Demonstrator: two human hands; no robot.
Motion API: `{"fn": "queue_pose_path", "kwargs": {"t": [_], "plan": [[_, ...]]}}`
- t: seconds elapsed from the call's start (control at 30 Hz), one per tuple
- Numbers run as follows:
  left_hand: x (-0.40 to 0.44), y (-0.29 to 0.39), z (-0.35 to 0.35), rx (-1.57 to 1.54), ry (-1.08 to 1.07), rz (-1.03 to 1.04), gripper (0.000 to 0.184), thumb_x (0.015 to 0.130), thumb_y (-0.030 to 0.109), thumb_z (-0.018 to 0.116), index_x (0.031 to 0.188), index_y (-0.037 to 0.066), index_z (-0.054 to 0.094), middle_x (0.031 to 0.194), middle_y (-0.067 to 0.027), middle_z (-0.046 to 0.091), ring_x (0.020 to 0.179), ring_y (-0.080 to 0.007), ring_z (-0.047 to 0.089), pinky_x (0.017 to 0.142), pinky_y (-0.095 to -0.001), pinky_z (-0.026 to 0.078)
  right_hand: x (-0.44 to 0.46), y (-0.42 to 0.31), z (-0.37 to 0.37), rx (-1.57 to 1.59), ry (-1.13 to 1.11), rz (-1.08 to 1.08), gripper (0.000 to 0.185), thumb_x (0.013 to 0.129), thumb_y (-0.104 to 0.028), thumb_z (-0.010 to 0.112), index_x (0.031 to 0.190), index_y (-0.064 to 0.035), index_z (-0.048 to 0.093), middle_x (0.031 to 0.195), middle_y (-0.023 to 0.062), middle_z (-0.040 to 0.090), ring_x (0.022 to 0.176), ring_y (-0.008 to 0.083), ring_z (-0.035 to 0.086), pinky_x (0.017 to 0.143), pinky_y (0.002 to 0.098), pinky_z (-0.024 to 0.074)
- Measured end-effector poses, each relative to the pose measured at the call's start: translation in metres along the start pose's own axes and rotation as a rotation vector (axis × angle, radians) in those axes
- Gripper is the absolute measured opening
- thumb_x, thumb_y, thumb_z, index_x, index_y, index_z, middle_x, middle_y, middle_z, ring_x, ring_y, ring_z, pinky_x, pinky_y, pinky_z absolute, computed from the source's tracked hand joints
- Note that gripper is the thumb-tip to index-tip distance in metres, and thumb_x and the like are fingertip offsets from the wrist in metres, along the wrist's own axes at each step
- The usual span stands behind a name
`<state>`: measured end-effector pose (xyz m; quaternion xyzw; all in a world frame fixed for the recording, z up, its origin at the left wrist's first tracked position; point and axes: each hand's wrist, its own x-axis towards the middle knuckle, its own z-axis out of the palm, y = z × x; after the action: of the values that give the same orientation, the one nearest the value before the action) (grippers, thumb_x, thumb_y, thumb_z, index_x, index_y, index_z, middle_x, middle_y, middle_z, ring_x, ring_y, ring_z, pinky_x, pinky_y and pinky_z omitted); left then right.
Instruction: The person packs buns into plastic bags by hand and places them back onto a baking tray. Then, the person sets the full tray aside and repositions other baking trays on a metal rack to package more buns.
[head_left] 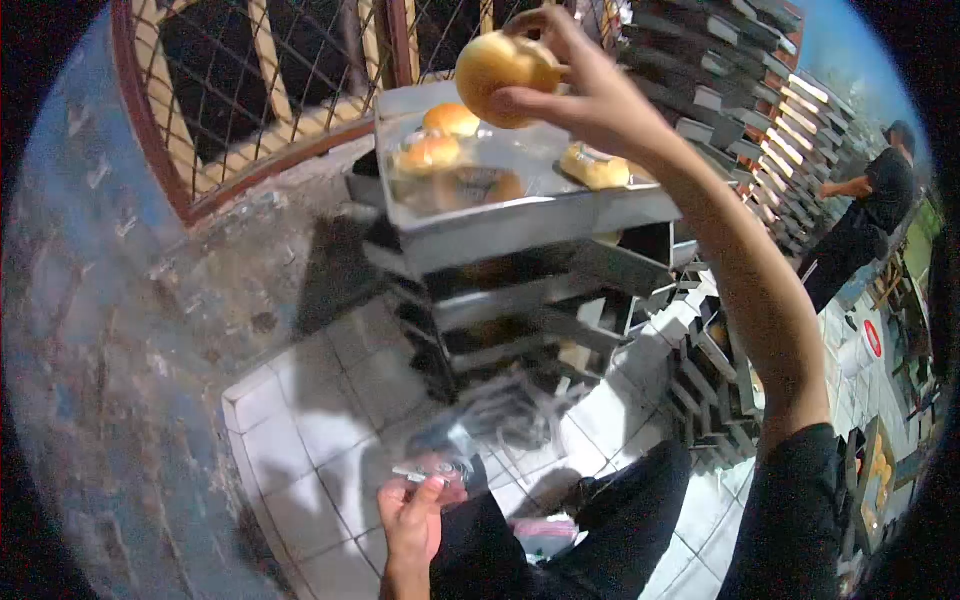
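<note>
My right hand (590, 85) is raised above the top tray, its fingers wrapped round a golden bread bun (500, 75). Below it, the metal tray (530, 225) bears several more buns: two round ones (430, 152) near the back left and one bun (597, 168) with something pale on top at the right. Low in the view, over my lap, my left hand (412, 515) pinches a clear plastic bag (432, 455) between thumb and fingers. The bag carries small printing and is partly lost in glare and blur.
Beneath the top tray stands a stack of metal trays (520, 305), set at uneven angles. Taller tray stacks (700, 80) rise at the back right, near a person (880, 190) in dark clothes. A latticed window (270, 80) and worn wall (130, 380) close off the left.
</note>
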<state>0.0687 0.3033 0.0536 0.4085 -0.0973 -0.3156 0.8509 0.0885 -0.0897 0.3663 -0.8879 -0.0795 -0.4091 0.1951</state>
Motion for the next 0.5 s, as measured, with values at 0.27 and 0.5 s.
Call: {"fn": "queue_pose_path", "kwargs": {"t": [0.27, 0.5], "plan": [[-0.032, 0.006, -0.005, 0.077, -0.052, -0.152, 0.039, 0.097, 0.018, 0.076, 0.129, 0.0, 0.064, 0.097, -0.0127, 0.076, 0.078, -0.0221, 0.076, 0.068, -0.0391, 0.067, -0.235, -0.124, -0.005, 0.776, -0.03, 0.704, 0.08, 0.089, -0.04, 0.082, 0.151, -0.0007, 0.05, 0.139, 0.0111, 0.063, 0.131, 0.0209, 0.058, 0.115, 0.038, 0.0415], [-0.038, -0.016, -0.002, 0.202, -0.104, -0.348, 0.03, 0.101, 0.016, 0.071, 0.122, -0.005, 0.066, 0.109, -0.0215, 0.077, 0.088, -0.0243, 0.077, 0.079, -0.0397, 0.065, -0.33, -0.133, 0.017, 1.083, 0.03, 0.879, 0.081, 0.097, -0.04, 0.072, 0.158, 0.0028, 0.042, 0.147, 0.0142, 0.058, 0.136, 0.0224, 0.057, 0.117, 0.0366, 0.0409]]}}
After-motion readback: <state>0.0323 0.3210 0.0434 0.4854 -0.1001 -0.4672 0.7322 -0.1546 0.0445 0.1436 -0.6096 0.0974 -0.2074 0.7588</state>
